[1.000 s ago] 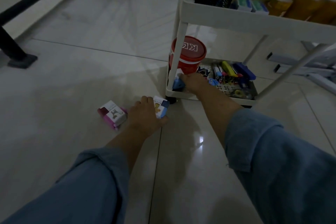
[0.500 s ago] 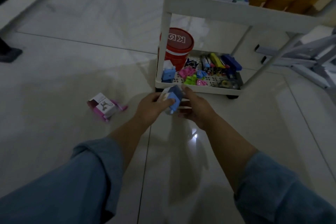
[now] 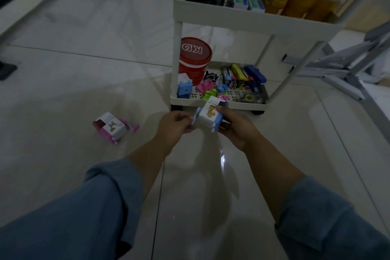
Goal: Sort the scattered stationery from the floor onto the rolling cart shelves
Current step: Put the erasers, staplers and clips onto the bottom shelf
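Both hands hold a small blue plastic item with a white cartoon label (image 3: 210,115) in the air, just in front of the white rolling cart's bottom shelf (image 3: 219,104): the left hand (image 3: 174,126) pinches its left edge and the right hand (image 3: 235,127) curls around its right side. A matching pink plastic item with a white label (image 3: 113,127) lies on the pale tiled floor (image 3: 63,82) to the left, well apart from the hands. A red lidded tub (image 3: 195,59) stands on that shelf among coloured clips.
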`<state>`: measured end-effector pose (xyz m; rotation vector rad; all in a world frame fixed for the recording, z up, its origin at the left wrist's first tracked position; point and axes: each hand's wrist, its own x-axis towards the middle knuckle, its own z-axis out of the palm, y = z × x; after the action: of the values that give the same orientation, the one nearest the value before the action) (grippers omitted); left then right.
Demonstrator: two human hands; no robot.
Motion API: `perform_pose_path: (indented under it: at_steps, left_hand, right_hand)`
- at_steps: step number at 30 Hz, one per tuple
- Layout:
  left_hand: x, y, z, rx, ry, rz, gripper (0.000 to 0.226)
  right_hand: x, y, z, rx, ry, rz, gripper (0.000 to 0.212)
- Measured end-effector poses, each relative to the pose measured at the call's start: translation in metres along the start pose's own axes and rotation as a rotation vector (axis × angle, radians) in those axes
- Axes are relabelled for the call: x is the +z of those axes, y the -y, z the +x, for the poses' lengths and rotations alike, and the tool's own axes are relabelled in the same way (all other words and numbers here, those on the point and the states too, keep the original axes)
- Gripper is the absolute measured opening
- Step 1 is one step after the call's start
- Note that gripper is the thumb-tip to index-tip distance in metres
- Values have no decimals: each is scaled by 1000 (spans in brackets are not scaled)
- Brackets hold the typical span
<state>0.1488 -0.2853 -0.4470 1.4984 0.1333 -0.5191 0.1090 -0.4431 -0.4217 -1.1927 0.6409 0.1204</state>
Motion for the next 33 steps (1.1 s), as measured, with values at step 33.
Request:
perform_pose_path:
  at_steps: [33]
  left_hand:
    - [16, -17, 2, -156, 151, -430, 30]
  right_hand:
    - [-3, 0, -10, -301, 86, -272, 67]
